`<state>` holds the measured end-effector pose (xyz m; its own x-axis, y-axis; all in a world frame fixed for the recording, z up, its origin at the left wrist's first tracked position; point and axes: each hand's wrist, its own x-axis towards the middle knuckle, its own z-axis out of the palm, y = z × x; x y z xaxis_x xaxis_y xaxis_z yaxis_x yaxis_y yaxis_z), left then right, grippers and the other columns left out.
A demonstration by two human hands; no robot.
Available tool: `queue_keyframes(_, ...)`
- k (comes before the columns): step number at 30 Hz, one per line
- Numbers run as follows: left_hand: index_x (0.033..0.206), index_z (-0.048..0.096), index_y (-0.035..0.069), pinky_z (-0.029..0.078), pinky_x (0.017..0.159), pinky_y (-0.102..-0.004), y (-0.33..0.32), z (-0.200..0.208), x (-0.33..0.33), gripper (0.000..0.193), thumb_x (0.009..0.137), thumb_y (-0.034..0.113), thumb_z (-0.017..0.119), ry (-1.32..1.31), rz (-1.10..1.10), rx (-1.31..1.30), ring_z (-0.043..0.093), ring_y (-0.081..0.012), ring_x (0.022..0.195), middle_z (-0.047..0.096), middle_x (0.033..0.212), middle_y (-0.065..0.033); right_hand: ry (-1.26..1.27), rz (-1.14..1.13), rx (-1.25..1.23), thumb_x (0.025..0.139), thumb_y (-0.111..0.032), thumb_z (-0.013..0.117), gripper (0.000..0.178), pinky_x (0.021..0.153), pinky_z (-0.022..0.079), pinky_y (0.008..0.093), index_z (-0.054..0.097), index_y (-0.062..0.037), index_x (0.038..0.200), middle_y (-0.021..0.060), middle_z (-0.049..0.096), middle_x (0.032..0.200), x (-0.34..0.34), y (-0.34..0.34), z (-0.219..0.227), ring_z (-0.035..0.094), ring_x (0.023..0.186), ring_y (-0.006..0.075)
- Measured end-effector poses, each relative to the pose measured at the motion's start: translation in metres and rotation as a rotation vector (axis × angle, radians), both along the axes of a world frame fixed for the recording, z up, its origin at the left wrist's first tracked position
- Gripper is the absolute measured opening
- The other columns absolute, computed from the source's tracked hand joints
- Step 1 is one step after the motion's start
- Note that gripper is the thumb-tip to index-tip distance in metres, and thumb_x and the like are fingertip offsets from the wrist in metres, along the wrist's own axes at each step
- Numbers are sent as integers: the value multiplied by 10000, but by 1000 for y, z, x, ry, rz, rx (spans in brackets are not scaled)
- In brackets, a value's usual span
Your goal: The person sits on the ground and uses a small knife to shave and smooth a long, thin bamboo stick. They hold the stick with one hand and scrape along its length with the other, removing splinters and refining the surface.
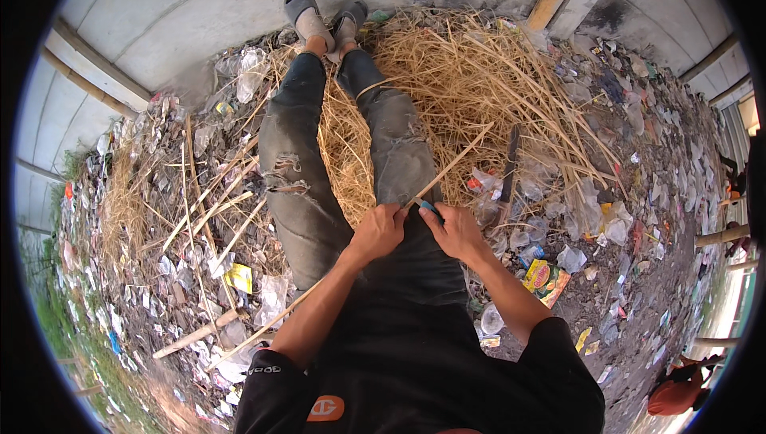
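Observation:
My left hand (377,233) is closed around a thin, pale bamboo strip (455,164), above my thighs. The strip slants from the upper right, through the fingers, and its other end trails down left past my forearm. Close beside it, my right hand (456,232) is closed on a small teal-blue object (431,209) pressed near the strip; most of it is hidden by the fingers, so its kind cannot be made out. A heap of fine straw-coloured shavings (447,75) lies between and to the right of my outstretched legs (307,171).
A long dark blade (511,164) lies on the ground right of my knee. Loose bamboo strips (209,209) and a thicker stick (195,334) lie at left. Plastic litter covers the ground. A grey panel wall (239,19) with posts stands beyond my feet; a person (677,390) is at lower right.

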<state>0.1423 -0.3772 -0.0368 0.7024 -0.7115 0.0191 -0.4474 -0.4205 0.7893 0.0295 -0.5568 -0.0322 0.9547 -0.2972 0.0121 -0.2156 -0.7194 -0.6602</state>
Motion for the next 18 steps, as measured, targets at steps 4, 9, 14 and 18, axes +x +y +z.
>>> queue_keyframes(4,826,650,-32,523,630,-567,5,3,-10,270,1011,160,610,-142,-2,-56,649,-520,703,643,709,-291,23,10,2,1073,-486,562,560,599,482,537,623,7,816,265,609,657,3,7,11,641,673,491)
queue_keyframes(9,862,678,-22,502,645,-548,20,39,-21,207,1000,127,636,100,83,49,659,-504,756,641,744,-296,-36,-155,-203,1078,-520,524,570,587,523,512,672,-25,836,242,635,632,19,-23,3,665,633,465)
queue_keyframes(14,845,664,-10,512,655,-570,52,59,-34,236,1008,157,631,56,76,77,655,-513,753,648,742,-299,5,-397,-54,1086,-554,482,597,615,528,500,729,-21,977,218,639,619,33,-104,9,682,663,434)
queue_keyframes(18,848,659,1,518,667,-585,45,60,-21,247,1014,182,630,3,146,75,659,-515,760,659,748,-296,-43,-146,-7,1071,-537,525,597,597,520,511,708,8,912,248,638,628,45,-49,49,685,658,448)
